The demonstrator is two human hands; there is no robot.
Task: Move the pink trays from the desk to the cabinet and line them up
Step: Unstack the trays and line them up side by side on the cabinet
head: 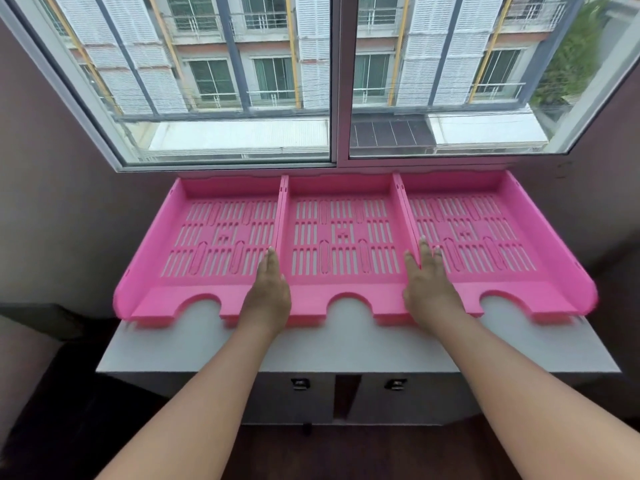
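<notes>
Three pink slotted trays stand side by side on the white cabinet top [346, 344], backs against the window sill. The left tray [194, 237], middle tray [343, 233] and right tray [485, 233] touch wall to wall in one row. My left hand [268, 292] lies flat with fingers together along the joint between the left and middle trays. Over the joint between the middle and right trays rests my right hand [427, 285], fingers straddling the wall. Neither hand grips a tray.
A large window [332, 81] rises right behind the trays. Two cabinet doors with metal latches [300, 383] sit below the top. Dark walls close in on both sides, and dark wooden floor [346, 452] lies in front.
</notes>
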